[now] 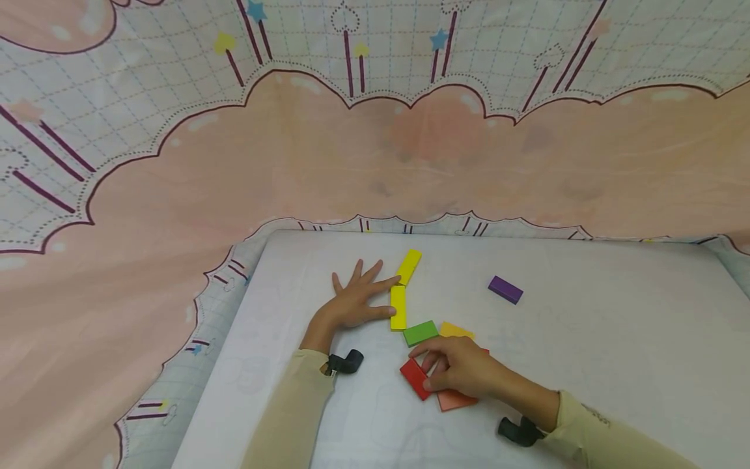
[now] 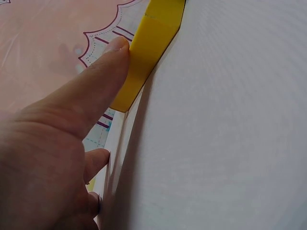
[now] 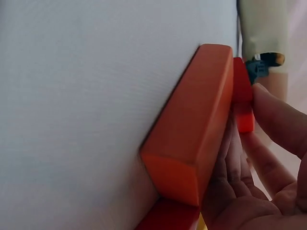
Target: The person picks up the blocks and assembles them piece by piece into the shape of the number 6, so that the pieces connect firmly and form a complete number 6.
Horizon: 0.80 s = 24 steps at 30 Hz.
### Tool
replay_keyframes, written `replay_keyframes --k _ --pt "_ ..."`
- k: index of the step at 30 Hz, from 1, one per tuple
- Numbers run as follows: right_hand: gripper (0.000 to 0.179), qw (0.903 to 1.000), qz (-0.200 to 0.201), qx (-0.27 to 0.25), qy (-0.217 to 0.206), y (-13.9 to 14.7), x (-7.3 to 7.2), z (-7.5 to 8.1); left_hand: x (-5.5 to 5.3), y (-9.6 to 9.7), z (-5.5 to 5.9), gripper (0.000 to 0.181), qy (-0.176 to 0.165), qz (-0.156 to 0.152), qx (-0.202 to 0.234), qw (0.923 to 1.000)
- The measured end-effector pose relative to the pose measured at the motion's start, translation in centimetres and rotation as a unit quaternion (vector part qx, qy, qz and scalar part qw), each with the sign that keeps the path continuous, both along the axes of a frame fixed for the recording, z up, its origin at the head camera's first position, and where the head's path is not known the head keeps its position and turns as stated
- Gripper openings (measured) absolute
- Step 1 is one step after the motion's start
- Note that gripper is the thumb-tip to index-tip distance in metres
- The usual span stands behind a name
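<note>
With its fingers spread, my left hand rests beside two yellow blocks set end to end. Its thumb touches the side of the nearer yellow block, and its index fingertip meets the farther one. My right hand pinches a red block between thumb and fingers, low over the table. Just beside that block lies an orange block, large in the right wrist view. A second red block touches the orange one and is mostly hidden behind my right hand in the head view.
A green block adjoins the nearer yellow block's end, followed by an amber block; together the blocks form a curve. A purple block lies apart on the right of the white table. Patterned cloth hangs behind the table.
</note>
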State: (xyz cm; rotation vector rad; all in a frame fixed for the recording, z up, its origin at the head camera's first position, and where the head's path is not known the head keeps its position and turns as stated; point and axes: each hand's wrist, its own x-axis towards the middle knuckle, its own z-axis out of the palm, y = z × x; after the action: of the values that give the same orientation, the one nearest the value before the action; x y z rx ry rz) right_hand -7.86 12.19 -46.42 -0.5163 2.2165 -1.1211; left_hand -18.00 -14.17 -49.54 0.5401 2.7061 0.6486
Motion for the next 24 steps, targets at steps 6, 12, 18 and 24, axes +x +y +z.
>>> replay_keyframes --k 6,12,18,24 --pt "0.042 0.9994 0.015 0.019 0.025 -0.13 0.08 -0.06 -0.03 0.09 0.16 0.072 -0.003 -0.001 -0.002 1.0000" --pt "0.038 0.9983 0.023 0.032 0.043 -0.29 0.09 0.33 -0.02 0.06 0.30 0.072 -0.007 -0.004 -0.004 1.0000" --pt "0.040 0.9981 0.023 0.043 0.036 -0.55 0.27 0.31 -0.07 -0.14 0.29 0.072 -0.007 -0.009 -0.003 0.9999" --pt "0.039 0.9977 0.024 0.052 0.037 -0.88 0.35 0.15 -0.22 -0.29 0.14 0.072 -0.007 -0.012 -0.003 0.9999"
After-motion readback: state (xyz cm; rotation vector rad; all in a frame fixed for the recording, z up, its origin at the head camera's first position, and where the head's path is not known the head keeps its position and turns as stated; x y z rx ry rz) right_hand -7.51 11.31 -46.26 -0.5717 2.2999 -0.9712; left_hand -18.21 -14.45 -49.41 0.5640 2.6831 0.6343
